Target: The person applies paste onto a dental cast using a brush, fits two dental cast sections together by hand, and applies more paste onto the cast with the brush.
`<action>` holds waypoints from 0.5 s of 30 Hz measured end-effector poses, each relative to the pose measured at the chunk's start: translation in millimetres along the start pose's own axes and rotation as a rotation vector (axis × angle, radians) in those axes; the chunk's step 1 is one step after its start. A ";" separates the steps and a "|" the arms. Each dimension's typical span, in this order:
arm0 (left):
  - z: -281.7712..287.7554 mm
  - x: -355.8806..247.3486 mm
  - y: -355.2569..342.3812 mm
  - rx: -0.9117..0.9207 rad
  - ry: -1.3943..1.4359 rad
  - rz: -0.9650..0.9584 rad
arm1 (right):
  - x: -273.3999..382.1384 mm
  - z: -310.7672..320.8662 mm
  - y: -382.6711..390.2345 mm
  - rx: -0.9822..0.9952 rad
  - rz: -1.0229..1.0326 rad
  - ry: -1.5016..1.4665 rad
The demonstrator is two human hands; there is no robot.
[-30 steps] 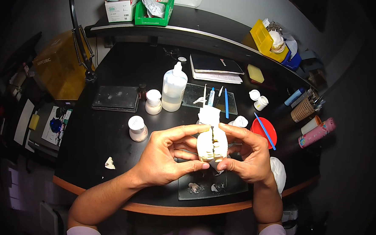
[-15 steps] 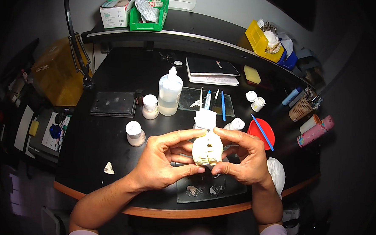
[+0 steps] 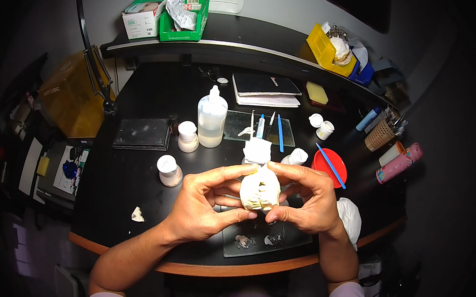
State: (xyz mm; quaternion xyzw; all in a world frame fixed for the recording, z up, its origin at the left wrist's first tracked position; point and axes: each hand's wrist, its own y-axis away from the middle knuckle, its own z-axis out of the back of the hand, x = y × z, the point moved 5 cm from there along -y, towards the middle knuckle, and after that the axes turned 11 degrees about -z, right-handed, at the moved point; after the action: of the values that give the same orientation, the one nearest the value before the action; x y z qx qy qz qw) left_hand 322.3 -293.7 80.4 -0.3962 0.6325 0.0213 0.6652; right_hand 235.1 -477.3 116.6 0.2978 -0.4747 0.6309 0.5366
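Note:
A cream-coloured dental plaster model (image 3: 260, 188) is held up over the near part of the desk, between my two hands. My left hand (image 3: 203, 200) grips its left side, with the thumb low and the index finger along the top. On the other side my right hand (image 3: 311, 203) holds it the same way, thumb below and forefinger above. Tooth shapes show along its lower part, and a dark gap runs through its middle. Just beyond it stands a white folded pad (image 3: 258, 150). Beneath my hands lies a glass slab (image 3: 292, 241) with smears of pinkish and grey material.
Left of my hands stand white-capped jars (image 3: 169, 171) and a large clear bottle (image 3: 211, 120). A red bowl (image 3: 323, 162) with a blue stick across it sits at right, near a white bag (image 3: 348, 221). Tools lie on a farther glass plate (image 3: 233, 128). A broken plaster piece (image 3: 137, 214) lies at left.
The model has tipped slightly in my hands, which keep the same hold. The whole view has shifted a little.

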 end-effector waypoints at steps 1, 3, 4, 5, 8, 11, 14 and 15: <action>0.1 -0.5 -0.2 0.001 -0.011 0.001 | 0.4 -0.2 0.2 0.006 0.010 0.005; -0.1 -0.6 0.2 -0.001 -0.005 0.001 | 0.5 -0.8 0.1 0.013 0.020 0.008; -0.3 -0.3 0.4 -0.001 0.004 -0.001 | 0.0 -0.5 -0.1 0.007 0.017 0.008; -0.3 -0.1 0.7 -0.002 0.004 0.001 | -0.5 -0.3 -0.1 0.000 0.015 0.008; -0.1 2.1 1.2 -0.005 -0.001 0.017 | -3.5 -1.3 0.1 -0.011 0.004 -0.012; -0.4 2.7 1.0 0.001 0.005 0.022 | -2.7 -2.0 0.1 -0.003 -0.005 -0.042; -1.2 1.7 0.5 -0.001 0.021 0.026 | -3.0 -2.3 0.2 -0.005 -0.008 -0.045; -1.5 1.6 0.5 0.001 0.023 0.024 | -2.3 -2.1 0.1 -0.006 -0.009 -0.045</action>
State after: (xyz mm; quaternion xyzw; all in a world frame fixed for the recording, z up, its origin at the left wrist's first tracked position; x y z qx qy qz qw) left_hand 321.1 -294.9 78.9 -0.3884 0.6449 0.0244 0.6578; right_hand 235.8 -476.3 113.7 0.3123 -0.4872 0.6202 0.5296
